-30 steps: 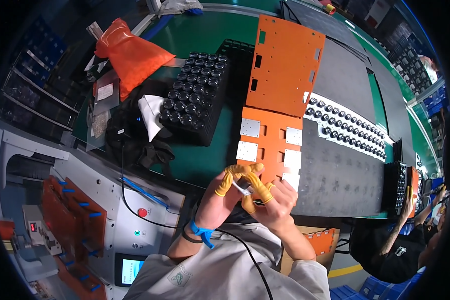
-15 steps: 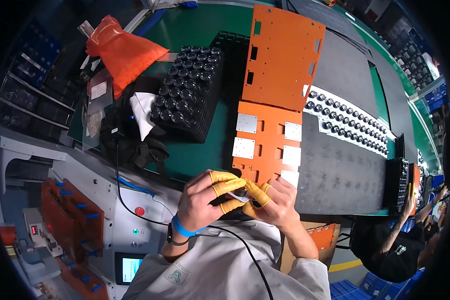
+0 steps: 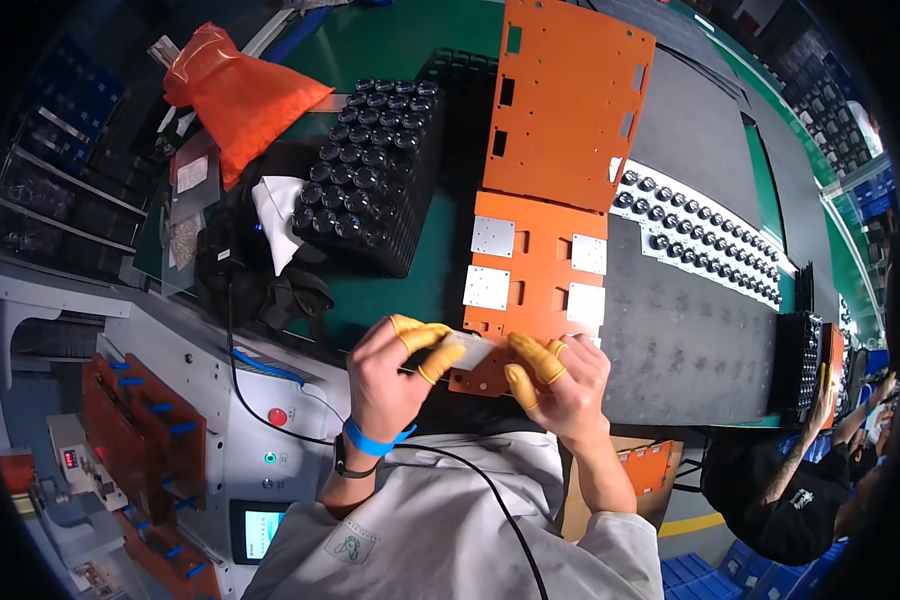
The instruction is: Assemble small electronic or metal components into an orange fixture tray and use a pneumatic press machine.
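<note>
Over orange plate (image 3: 530, 270): both hands (image 3: 385, 375) (image 3: 565, 385) pinch silver square (image 3: 473, 350), underside hidden.

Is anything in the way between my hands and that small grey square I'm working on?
Nothing visible. Both the left hand and the right hand already pinch the grey square with their yellow-capped fingers, at the near edge of the orange plate.

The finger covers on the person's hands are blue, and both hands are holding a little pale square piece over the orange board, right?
Not quite. The finger covers are yellow, not blue; the blue thing is the band on the left wrist. The head view shows it. The rest holds: the left hand and right hand hold a small pale square piece over the orange board.
</note>
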The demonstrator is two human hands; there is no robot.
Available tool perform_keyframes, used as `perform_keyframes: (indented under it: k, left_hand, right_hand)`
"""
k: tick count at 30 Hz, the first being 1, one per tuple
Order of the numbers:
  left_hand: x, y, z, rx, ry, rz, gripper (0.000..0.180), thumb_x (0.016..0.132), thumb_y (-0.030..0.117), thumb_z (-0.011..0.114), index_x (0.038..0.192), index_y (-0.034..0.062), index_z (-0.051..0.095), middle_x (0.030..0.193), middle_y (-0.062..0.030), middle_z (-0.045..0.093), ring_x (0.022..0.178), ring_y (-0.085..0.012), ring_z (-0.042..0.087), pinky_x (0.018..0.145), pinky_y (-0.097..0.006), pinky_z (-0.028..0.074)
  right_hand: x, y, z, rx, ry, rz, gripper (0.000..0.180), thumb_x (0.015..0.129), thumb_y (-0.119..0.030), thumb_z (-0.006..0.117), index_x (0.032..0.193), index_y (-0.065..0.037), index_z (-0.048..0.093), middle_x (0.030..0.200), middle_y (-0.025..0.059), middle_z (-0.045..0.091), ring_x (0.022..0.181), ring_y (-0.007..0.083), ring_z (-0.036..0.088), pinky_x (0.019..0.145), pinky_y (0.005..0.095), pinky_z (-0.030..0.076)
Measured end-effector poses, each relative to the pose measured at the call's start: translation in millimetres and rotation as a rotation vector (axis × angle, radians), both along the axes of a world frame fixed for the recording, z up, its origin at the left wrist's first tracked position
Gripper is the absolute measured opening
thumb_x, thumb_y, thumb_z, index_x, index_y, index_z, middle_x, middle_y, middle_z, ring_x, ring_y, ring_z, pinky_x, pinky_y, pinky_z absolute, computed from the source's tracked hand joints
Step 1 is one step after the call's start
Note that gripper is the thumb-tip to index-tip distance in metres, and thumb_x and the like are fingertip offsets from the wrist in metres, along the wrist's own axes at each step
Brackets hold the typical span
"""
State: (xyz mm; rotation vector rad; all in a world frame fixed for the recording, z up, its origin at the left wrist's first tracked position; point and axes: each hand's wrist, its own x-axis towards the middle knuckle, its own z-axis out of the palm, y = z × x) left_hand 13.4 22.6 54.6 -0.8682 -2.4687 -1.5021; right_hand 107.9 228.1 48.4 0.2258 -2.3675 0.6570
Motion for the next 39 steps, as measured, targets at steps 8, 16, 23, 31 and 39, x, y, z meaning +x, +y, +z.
perform_keyframes:
  k: [8,16,23,31,39]
  left_hand:
    - [-2.5,4.3,-18.7,-0.095,-0.256,0.066,0.021,0.085,0.014,0.082,0.086,-0.0049,0.072,0.066,-0.0075,0.056,0.051,-0.0104,0.034,0.048,-0.033,0.026]
    - [7.5,17.7,-23.6,-0.186,-0.221,0.078,0.022,0.083,0.015,0.082,0.085,-0.0035,0.072,0.072,-0.0138,0.063,0.052,-0.0267,0.053,0.051,-0.038,0.038]
    - [2.6,14.9,-26.3,-0.216,-0.252,0.061,0.027,0.084,0.02,0.083,0.084,-0.0032,0.071,0.072,-0.0137,0.063,0.055,-0.0301,0.056,0.053,-0.04,0.04]
    - [1.3,11.8,-27.9,-0.2,-0.254,0.04,0.03,0.087,0.023,0.082,0.083,-0.0041,0.069,0.071,-0.0147,0.065,0.059,-0.0332,0.059,0.056,-0.04,0.043]
    - [9.7,11.1,-18.7,-0.247,-0.23,0.059,0.046,0.086,0.044,0.08,0.084,-0.0004,0.071,0.083,-0.0157,0.069,0.074,-0.038,0.067,0.064,-0.044,0.051]
  right_hand:
    - [1.0,0.2,-2.5,-0.018,-0.045,-0.063,0.032,0.073,-0.011,0.084,0.103,-0.005,0.076,0.064,0.0004,0.047,0.056,0.0183,0.046,0.059,0.0342,0.036]
    - [-1.0,3.9,-3.2,-0.025,-0.071,-0.063,0.027,0.075,-0.011,0.084,0.101,-0.006,0.076,0.064,0.0006,0.049,0.058,0.0198,0.049,0.073,0.0376,0.045]
    - [-27.8,44.2,46.3,-0.024,-0.075,-0.285,0.027,0.079,0.0,0.08,0.105,-0.006,0.076,0.074,0.0018,0.058,0.072,0.0197,0.052,0.071,0.034,0.042]
    - [-172.7,135.7,40.7,-0.735,-0.195,-0.25,0.072,0.094,-0.029,0.077,0.147,0.004,0.042,0.129,0.0181,0.059,0.116,0.025,0.061,0.091,0.0373,0.052]
    - [-103.2,114.4,62.0,-0.894,0.066,-0.087,0.059,0.097,-0.016,0.073,0.143,0.009,0.046,0.113,0.0111,0.067,0.101,0.0153,0.065,0.09,0.0269,0.051]
